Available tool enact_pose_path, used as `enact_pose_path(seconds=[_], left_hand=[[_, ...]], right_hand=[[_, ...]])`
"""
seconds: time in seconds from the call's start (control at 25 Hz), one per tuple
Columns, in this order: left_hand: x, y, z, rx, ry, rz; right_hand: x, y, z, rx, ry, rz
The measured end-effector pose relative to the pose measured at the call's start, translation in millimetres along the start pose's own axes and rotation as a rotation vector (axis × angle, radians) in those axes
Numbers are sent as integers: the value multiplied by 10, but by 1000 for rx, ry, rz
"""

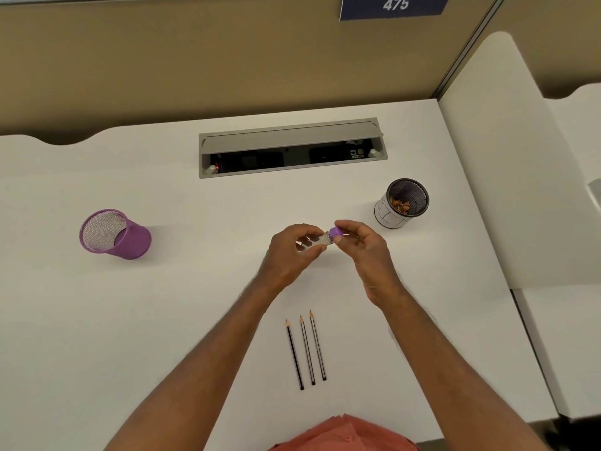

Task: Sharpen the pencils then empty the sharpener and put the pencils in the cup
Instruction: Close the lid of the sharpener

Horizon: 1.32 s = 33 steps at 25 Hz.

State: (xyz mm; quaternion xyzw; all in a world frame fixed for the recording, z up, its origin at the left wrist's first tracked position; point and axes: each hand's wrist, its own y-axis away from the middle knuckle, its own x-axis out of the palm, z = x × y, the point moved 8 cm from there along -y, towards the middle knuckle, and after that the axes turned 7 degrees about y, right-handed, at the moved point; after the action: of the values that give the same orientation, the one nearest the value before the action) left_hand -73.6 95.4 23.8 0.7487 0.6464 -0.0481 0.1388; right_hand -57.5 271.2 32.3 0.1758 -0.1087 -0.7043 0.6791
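Above the middle of the white desk [162, 320] I hold a small sharpener [325, 239] sideways with both hands. My left hand [289, 255] grips its clear container. My right hand [364, 252] pinches its purple cap [336, 231], which sits against the container's mouth. Three sharpened pencils [307, 349] lie side by side near the front edge, tips pointing away from me. A purple mesh cup [113, 234] stands at the left. A black mesh bin [401, 203] with a white wrap stands at the right, with pencil shavings inside.
An open cable hatch [292, 148] with a raised grey lid is set into the desk's far middle. A tan partition rises behind the desk, with a blue sign reading 475 [395, 4]. A white divider panel [487, 157] borders the right side.
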Motion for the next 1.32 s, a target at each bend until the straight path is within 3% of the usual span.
enact_pose_path(seconds=[0.36,1.32], left_hand=[[12,-27,-157,76,-98,29],[109,-43,-453,231,-283,45]], right_hand=[[-85,-60,46,-89,151,70],[-218,-143,-70,100,6,100]])
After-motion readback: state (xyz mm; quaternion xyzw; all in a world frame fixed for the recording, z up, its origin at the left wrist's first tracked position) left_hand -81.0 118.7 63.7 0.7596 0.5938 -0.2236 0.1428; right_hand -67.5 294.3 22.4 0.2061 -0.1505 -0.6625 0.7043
